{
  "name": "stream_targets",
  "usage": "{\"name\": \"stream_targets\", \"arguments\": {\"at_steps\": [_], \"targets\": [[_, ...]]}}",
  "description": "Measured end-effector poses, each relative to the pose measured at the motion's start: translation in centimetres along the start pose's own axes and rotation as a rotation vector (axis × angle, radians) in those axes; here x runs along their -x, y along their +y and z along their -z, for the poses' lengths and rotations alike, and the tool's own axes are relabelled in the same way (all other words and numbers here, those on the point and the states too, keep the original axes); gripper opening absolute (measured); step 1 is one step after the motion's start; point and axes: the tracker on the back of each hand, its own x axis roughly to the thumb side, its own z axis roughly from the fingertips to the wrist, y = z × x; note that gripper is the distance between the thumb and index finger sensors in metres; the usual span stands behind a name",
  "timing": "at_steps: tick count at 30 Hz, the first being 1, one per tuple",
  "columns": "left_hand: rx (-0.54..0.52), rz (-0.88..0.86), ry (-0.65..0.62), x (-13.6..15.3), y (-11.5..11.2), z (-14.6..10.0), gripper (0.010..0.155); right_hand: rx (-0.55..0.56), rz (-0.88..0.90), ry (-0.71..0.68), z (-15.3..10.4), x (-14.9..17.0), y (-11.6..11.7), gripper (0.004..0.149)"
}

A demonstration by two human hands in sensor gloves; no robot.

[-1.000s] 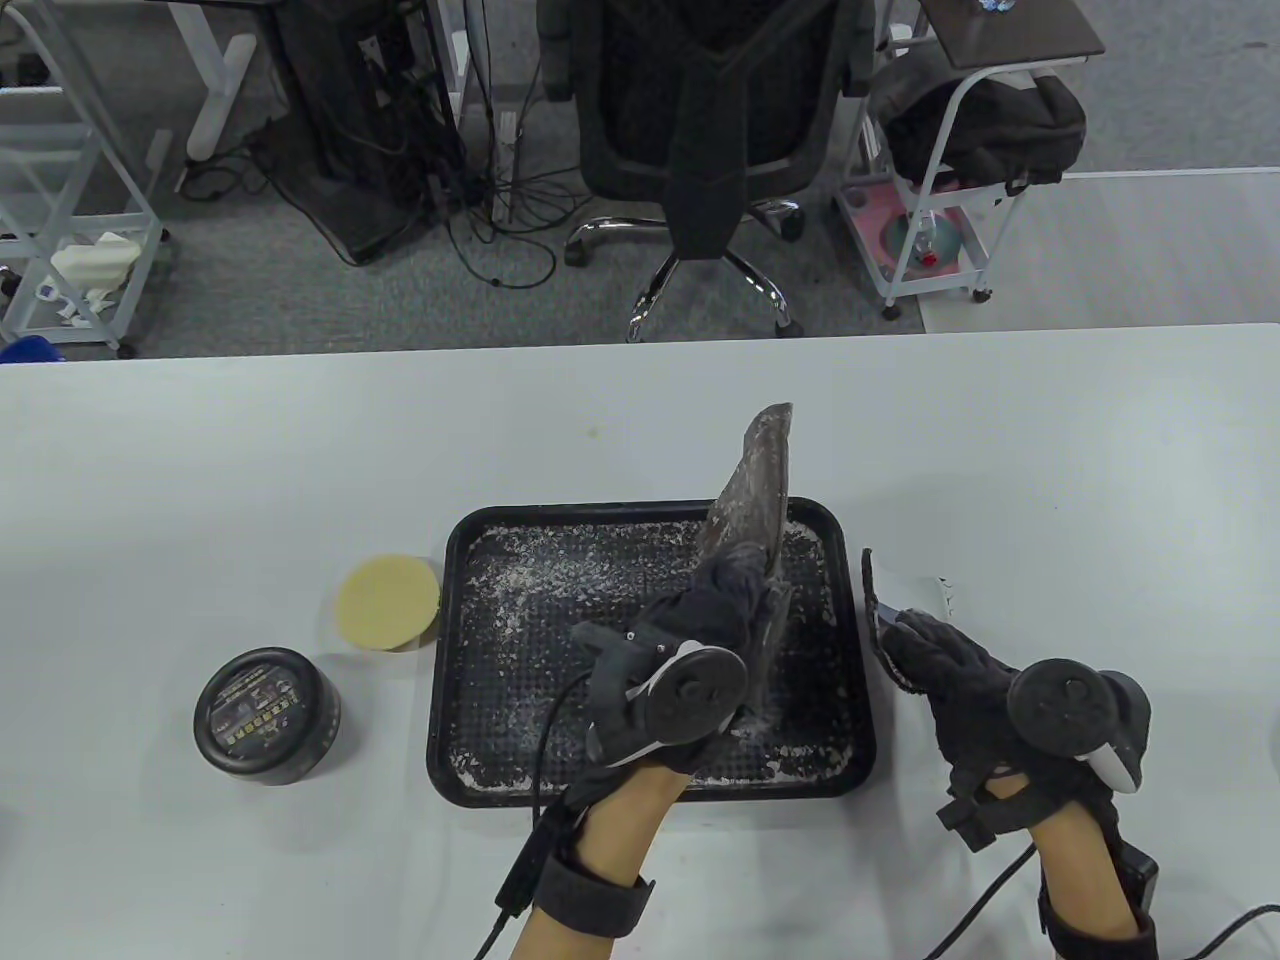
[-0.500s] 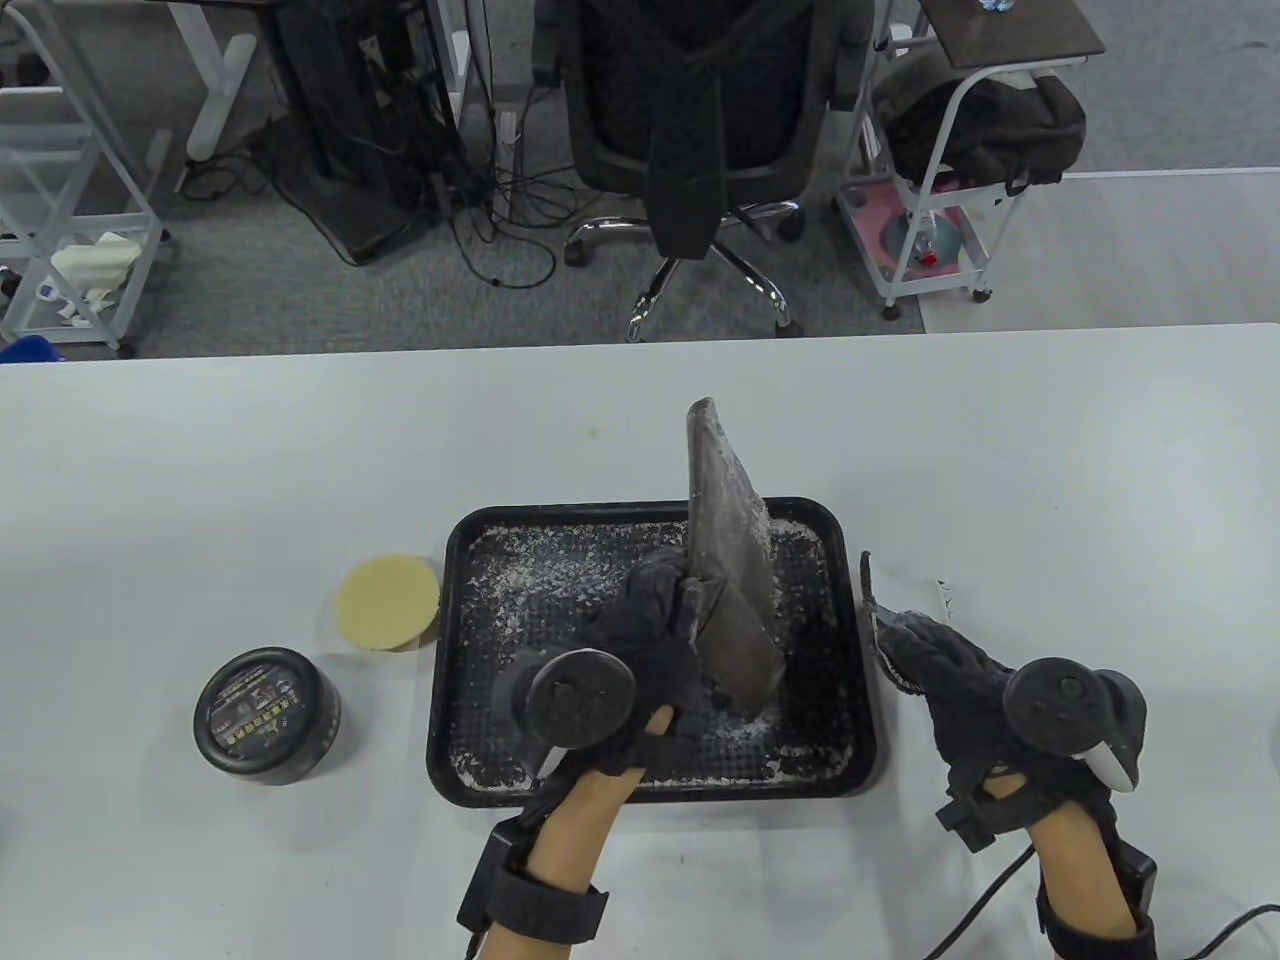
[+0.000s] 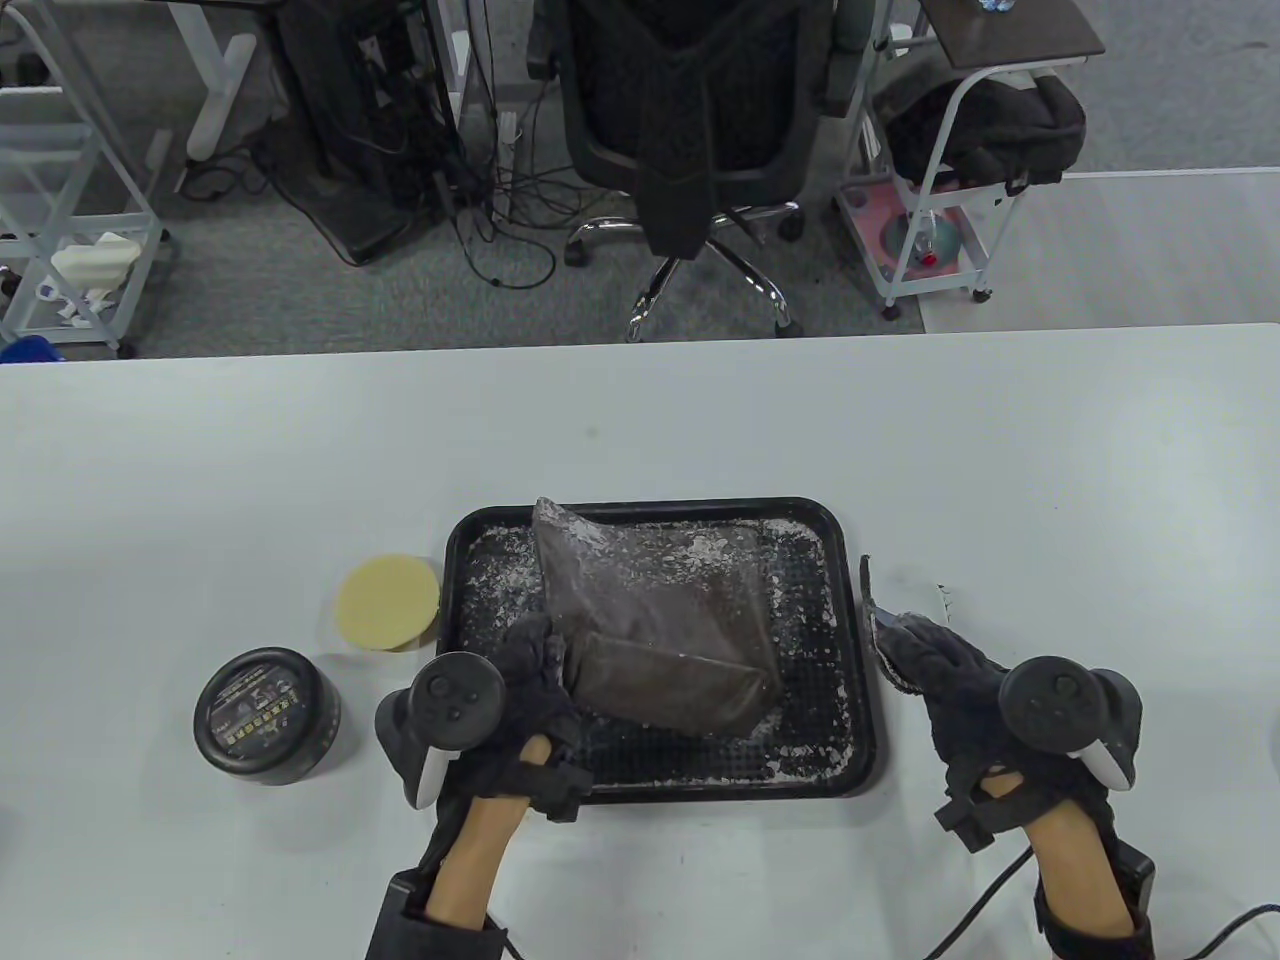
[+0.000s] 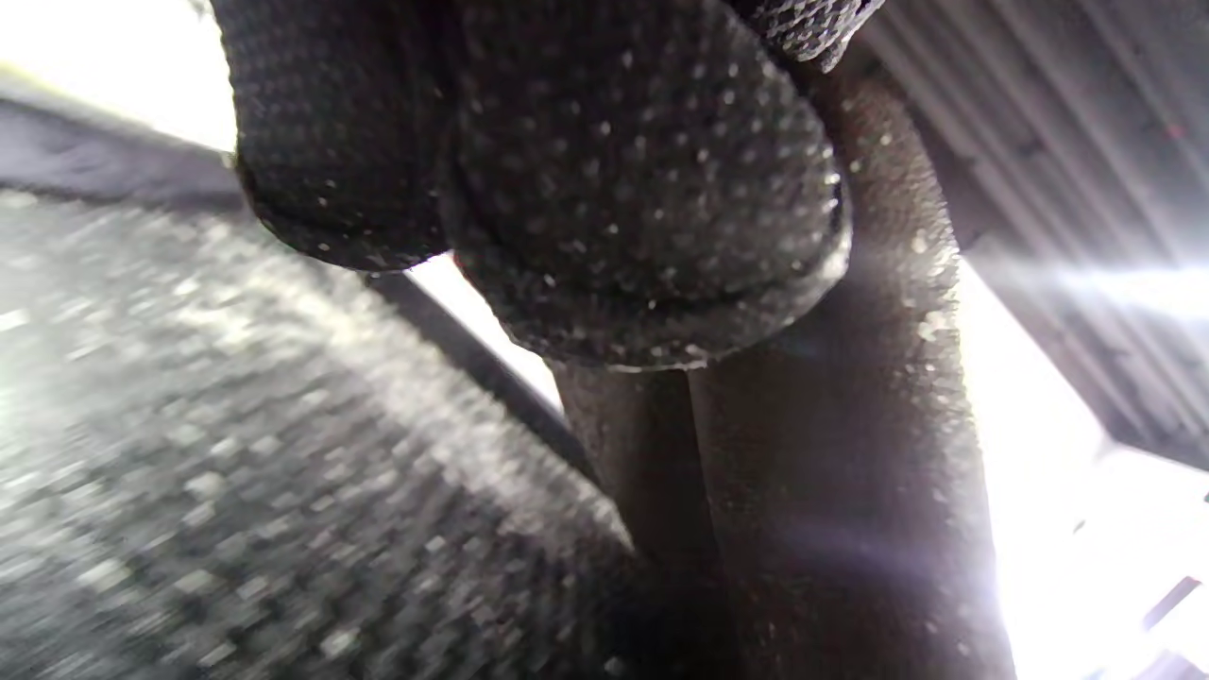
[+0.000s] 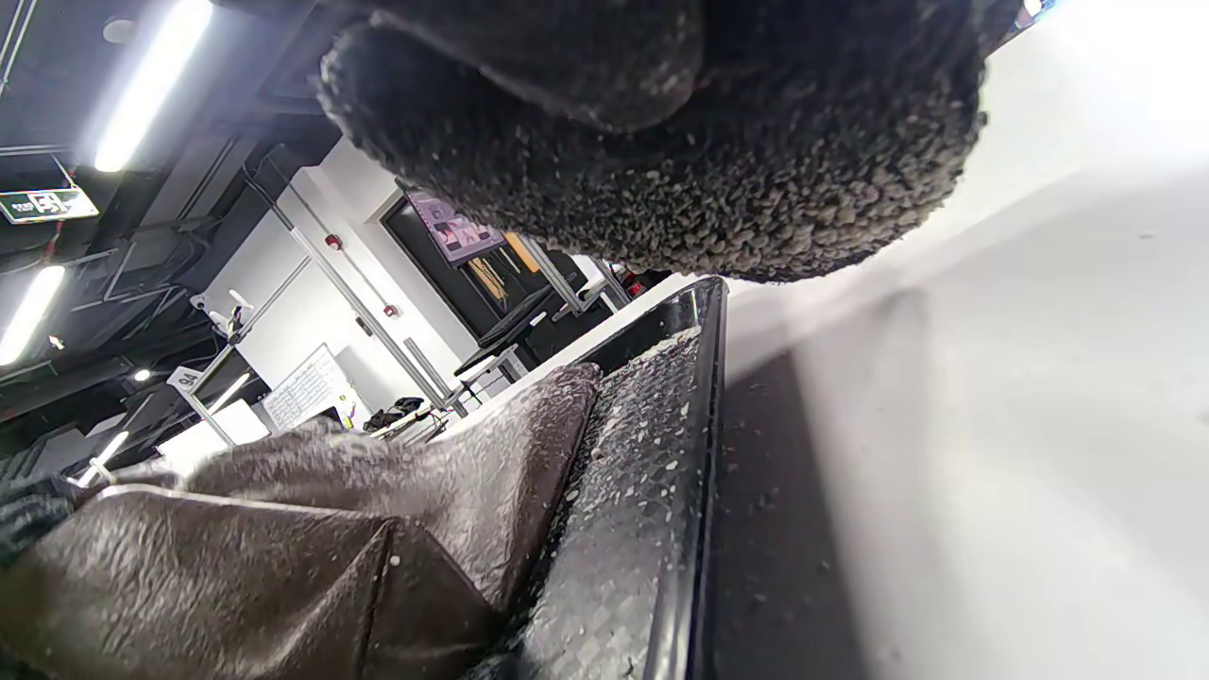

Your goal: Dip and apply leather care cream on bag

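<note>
Left hand (image 3: 520, 690) fingertips hidden under bag (image 3: 655, 625); tray (image 4: 236, 472) blurred in left wrist view

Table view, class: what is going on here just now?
A person in sensor gloves is working on a brown leather bag lying in a black tray. The left hand grips the bag's near left edge. The right hand rests on a white sheet beside the tray. The cream jar and yellow sponge sit untouched on the left.

Brown bag (image 3: 655, 625), white-flecked black tray (image 3: 860, 745), yellow sponge (image 3: 388, 602)
</note>
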Motion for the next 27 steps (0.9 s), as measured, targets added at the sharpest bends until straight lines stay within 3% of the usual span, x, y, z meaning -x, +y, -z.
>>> {"name": "stream_targets", "arguments": {"at_steps": [9, 17, 27], "targets": [[0.287, 0.248, 0.131, 2.3, -1.1, 0.0, 0.045, -0.001, -0.012, -0.017, 0.0, -0.2, 0.1, 0.049], [0.374, 0.557, 0.168, 1.8, -2.7, 0.3, 0.045, -0.001, -0.042, -0.039, 0.0, -0.8, 0.2, 0.049], [0.366, 0.878, 0.168, 0.5, -4.0, -0.1, 0.049, -0.009, -0.086, -0.062, 0.0, -1.3, 0.8, 0.049]]}}
